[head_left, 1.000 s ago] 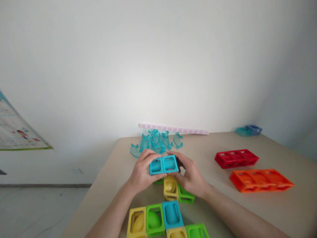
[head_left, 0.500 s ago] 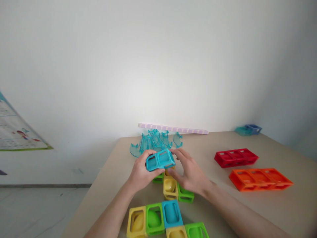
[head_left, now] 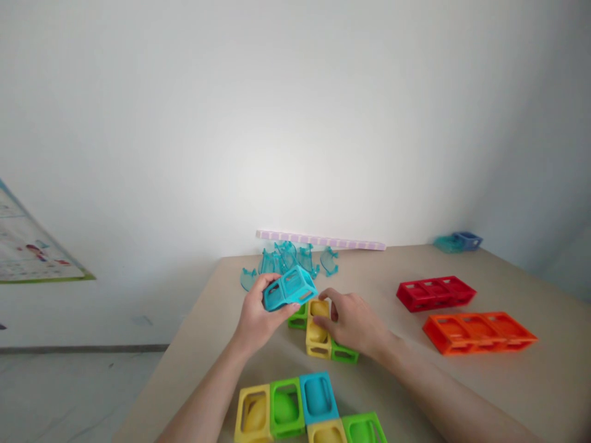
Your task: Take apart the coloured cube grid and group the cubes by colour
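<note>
Front blocks: a joined yellow, green and blue group (head_left: 301, 403) lies on the worktop (head_left: 198, 357) nearest you, between your forearms.
Forearms: your left (head_left: 212, 387) slants up from the lower left, your right (head_left: 429, 381) from the lower right.
Right hand: yours (head_left: 355, 317) is low, palm turned inward, thumb and fingers a narrow gap apart at the yellow blocks (head_left: 318, 334); you cannot tell whether it grips them.
Green blocks: one (head_left: 298, 317) sits left of the yellow, another (head_left: 345, 352) right.
Left hand: yours (head_left: 256, 314) holds the blue pair (head_left: 290, 286) by its left part, thumb along the near side, fingers behind.
Blue pair: raised off the worktop, tilted, right end higher. It looks light, stiff and smooth, perhaps a little slippery, hardly fragile; the solid frame edges and corners should give you a surer hold than the openings.
Orange row: three joined frames (head_left: 480, 332), right of your right hand.
Red row: three more (head_left: 436, 293), just beyond the orange.
Clear teal pieces: curved, loosely piled (head_left: 286, 255) behind the blue pair.
Lilac strip: long and thin (head_left: 321, 239), by the wall.
</note>
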`<action>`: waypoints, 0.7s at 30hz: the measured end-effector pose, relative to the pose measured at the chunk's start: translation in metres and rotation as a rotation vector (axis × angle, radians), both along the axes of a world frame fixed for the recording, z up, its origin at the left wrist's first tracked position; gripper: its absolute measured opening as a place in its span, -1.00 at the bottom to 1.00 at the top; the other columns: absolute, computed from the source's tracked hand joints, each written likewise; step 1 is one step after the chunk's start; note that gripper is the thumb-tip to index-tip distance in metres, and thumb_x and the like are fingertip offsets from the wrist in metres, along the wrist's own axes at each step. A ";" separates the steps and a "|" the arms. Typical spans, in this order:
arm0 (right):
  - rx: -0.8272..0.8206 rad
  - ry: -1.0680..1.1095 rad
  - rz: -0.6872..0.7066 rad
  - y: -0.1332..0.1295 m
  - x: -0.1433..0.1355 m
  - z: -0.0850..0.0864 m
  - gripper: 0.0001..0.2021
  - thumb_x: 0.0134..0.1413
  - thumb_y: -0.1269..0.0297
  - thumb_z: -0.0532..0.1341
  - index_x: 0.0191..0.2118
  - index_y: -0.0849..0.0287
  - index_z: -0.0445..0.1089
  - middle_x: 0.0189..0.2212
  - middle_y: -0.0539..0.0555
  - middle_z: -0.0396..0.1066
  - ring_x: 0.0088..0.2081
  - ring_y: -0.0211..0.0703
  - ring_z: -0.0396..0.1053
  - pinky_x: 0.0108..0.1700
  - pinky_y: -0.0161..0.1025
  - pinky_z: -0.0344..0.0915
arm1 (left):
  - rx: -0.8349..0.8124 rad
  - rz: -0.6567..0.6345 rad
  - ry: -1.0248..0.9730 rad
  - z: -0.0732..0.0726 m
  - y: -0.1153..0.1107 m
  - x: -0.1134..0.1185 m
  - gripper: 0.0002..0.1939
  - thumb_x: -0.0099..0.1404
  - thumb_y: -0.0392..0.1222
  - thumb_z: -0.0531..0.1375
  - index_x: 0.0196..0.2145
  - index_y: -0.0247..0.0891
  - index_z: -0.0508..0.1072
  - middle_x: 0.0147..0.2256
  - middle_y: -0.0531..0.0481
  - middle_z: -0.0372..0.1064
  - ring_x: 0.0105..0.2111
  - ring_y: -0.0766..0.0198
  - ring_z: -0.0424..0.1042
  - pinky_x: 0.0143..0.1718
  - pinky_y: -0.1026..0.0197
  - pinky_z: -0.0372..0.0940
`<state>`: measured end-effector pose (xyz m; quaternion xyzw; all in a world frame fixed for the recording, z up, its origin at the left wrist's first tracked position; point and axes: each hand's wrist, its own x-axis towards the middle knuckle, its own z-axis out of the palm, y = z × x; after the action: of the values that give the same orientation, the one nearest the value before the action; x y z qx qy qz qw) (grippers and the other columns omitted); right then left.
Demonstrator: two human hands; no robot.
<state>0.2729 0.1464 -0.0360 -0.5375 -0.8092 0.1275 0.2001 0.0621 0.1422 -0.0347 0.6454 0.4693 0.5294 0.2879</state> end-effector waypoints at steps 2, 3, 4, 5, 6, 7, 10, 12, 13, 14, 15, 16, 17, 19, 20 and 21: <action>0.017 -0.017 -0.031 0.003 0.003 -0.001 -0.70 0.09 0.11 0.20 -0.10 0.17 0.37 -0.43 0.14 0.48 -0.41 -0.02 0.41 -0.43 -0.24 0.11 | -0.021 -0.049 -0.032 0.001 -0.001 -0.001 -0.47 -0.01 -0.13 0.39 -0.10 -0.24 0.33 -0.24 -0.02 0.38 -0.26 0.20 0.42 -0.26 0.23 0.34; 0.023 -0.019 -0.041 0.004 0.003 -0.002 -0.70 0.10 0.12 0.20 -0.10 0.17 0.37 -0.42 0.14 0.48 -0.40 -0.01 0.42 -0.42 -0.24 0.12 | -0.034 -0.074 -0.048 0.002 -0.001 -0.002 -0.47 -0.01 -0.12 0.39 -0.10 -0.24 0.32 -0.24 -0.02 0.39 -0.26 0.20 0.42 -0.27 0.24 0.34; 0.027 -0.012 -0.042 0.004 0.003 -0.002 -0.71 0.11 0.13 0.19 -0.09 0.17 0.37 -0.42 0.14 0.48 -0.39 -0.01 0.42 -0.41 -0.24 0.13 | -0.045 -0.094 -0.062 0.002 -0.002 -0.002 -0.46 -0.01 -0.12 0.39 -0.10 -0.24 0.32 -0.24 -0.02 0.39 -0.27 0.20 0.42 -0.27 0.24 0.33; 0.028 0.011 -0.029 0.002 0.003 -0.002 -0.71 0.13 0.14 0.19 -0.08 0.17 0.36 -0.40 0.13 0.48 -0.38 -0.02 0.43 -0.39 -0.24 0.15 | -0.051 -0.105 -0.076 0.002 -0.002 -0.003 -0.45 -0.01 -0.11 0.39 -0.09 -0.24 0.31 -0.24 -0.03 0.39 -0.27 0.20 0.41 -0.28 0.24 0.33; 0.026 0.048 0.002 0.001 0.001 -0.001 -0.72 0.16 0.15 0.17 -0.06 0.16 0.35 -0.39 0.12 0.49 -0.37 -0.04 0.43 -0.37 -0.24 0.18 | -0.052 -0.108 -0.088 0.002 -0.002 -0.003 -0.44 -0.02 -0.11 0.40 -0.09 -0.24 0.31 -0.24 -0.03 0.39 -0.27 0.19 0.41 -0.28 0.24 0.33; 0.023 0.096 0.049 -0.002 0.000 -0.001 -0.72 0.18 0.16 0.15 -0.05 0.16 0.34 -0.36 0.11 0.49 -0.35 -0.07 0.44 -0.35 -0.25 0.21 | -0.050 -0.104 -0.099 0.002 -0.002 -0.003 -0.43 -0.03 -0.11 0.40 -0.09 -0.24 0.31 -0.24 -0.03 0.39 -0.26 0.19 0.41 -0.27 0.24 0.33; 0.051 0.200 0.250 -0.010 -0.006 0.000 -0.74 0.20 0.21 0.15 -0.03 0.17 0.32 -0.26 0.11 0.49 -0.27 -0.10 0.43 -0.21 -0.22 0.28 | -0.043 -0.094 -0.137 0.002 -0.002 -0.004 -0.43 -0.02 -0.11 0.40 -0.08 -0.25 0.29 -0.22 -0.04 0.39 -0.24 0.19 0.42 -0.25 0.24 0.33; 0.099 0.191 0.373 -0.013 -0.009 -0.001 -0.73 0.16 0.28 0.17 -0.02 0.18 0.33 -0.21 0.14 0.48 -0.18 -0.07 0.41 -0.11 -0.18 0.28 | -0.045 -0.098 -0.150 0.001 -0.001 -0.005 -0.44 -0.01 -0.12 0.40 -0.09 -0.25 0.29 -0.22 -0.03 0.38 -0.25 0.21 0.41 -0.26 0.25 0.32; 0.121 0.175 0.422 -0.014 -0.010 -0.002 -0.74 0.15 0.33 0.17 -0.02 0.18 0.34 -0.20 0.14 0.47 -0.16 -0.06 0.40 -0.08 -0.16 0.27 | -0.046 -0.101 -0.147 0.001 0.000 -0.005 -0.45 0.00 -0.12 0.40 -0.09 -0.25 0.30 -0.23 -0.02 0.38 -0.26 0.22 0.41 -0.26 0.25 0.31; 0.136 0.162 0.460 -0.014 -0.010 -0.004 -0.75 0.15 0.38 0.16 -0.04 0.18 0.35 -0.21 0.15 0.48 -0.15 -0.06 0.40 -0.06 -0.16 0.27 | -0.048 -0.102 -0.141 0.001 0.000 -0.005 -0.45 0.00 -0.12 0.40 -0.10 -0.25 0.30 -0.24 -0.01 0.38 -0.27 0.23 0.40 -0.26 0.26 0.31; 0.146 0.155 0.484 -0.014 -0.011 -0.005 -0.75 0.14 0.43 0.14 -0.05 0.18 0.36 -0.22 0.14 0.48 -0.15 -0.07 0.40 -0.06 -0.16 0.26 | -0.050 -0.101 -0.135 0.000 0.000 -0.005 -0.45 -0.01 -0.12 0.40 -0.10 -0.25 0.31 -0.25 0.00 0.38 -0.27 0.23 0.40 -0.26 0.26 0.31; 0.151 0.150 0.497 -0.014 -0.011 -0.005 -0.74 0.12 0.48 0.12 -0.07 0.18 0.37 -0.24 0.13 0.48 -0.16 -0.08 0.40 -0.06 -0.17 0.26 | -0.052 -0.098 -0.131 0.000 0.001 -0.006 -0.46 -0.01 -0.12 0.41 -0.10 -0.25 0.31 -0.25 0.00 0.38 -0.27 0.24 0.39 -0.26 0.26 0.30; 0.152 0.147 0.503 -0.013 -0.010 -0.005 -0.73 0.09 0.52 0.10 -0.10 0.18 0.38 -0.26 0.12 0.48 -0.17 -0.09 0.40 -0.06 -0.18 0.26 | -0.054 -0.091 -0.133 0.000 0.001 -0.006 -0.46 -0.02 -0.12 0.41 -0.11 -0.25 0.32 -0.26 0.01 0.39 -0.28 0.24 0.39 -0.26 0.27 0.30; 0.136 0.143 0.499 -0.012 -0.008 -0.004 -0.69 0.02 0.58 0.09 -0.13 0.19 0.39 -0.30 0.09 0.47 -0.24 -0.12 0.40 -0.10 -0.20 0.26 | -0.061 -0.059 -0.154 0.000 0.003 -0.007 -0.46 -0.02 -0.12 0.41 -0.11 -0.25 0.32 -0.26 0.01 0.40 -0.30 0.25 0.39 -0.29 0.28 0.30; 0.122 0.142 0.496 -0.011 -0.007 -0.003 -0.69 -0.01 0.59 0.09 -0.14 0.19 0.39 -0.32 0.07 0.47 -0.28 -0.14 0.40 -0.13 -0.22 0.26 | -0.064 -0.034 -0.170 -0.001 0.005 -0.007 -0.47 -0.02 -0.11 0.41 -0.12 -0.25 0.33 -0.27 0.02 0.40 -0.31 0.26 0.40 -0.30 0.29 0.30; 0.108 0.139 0.494 -0.011 -0.006 -0.002 -0.69 -0.05 0.59 0.10 -0.16 0.20 0.39 -0.35 0.05 0.46 -0.32 -0.16 0.39 -0.16 -0.23 0.26 | -0.067 -0.006 -0.187 -0.001 0.006 -0.008 -0.48 -0.02 -0.11 0.41 -0.13 -0.25 0.33 -0.27 0.02 0.41 -0.32 0.26 0.40 -0.32 0.29 0.30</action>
<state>0.2668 0.1356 -0.0381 -0.3022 -0.9058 0.1657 0.2465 0.0541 0.1484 -0.0356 0.5845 0.4562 0.5704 0.3534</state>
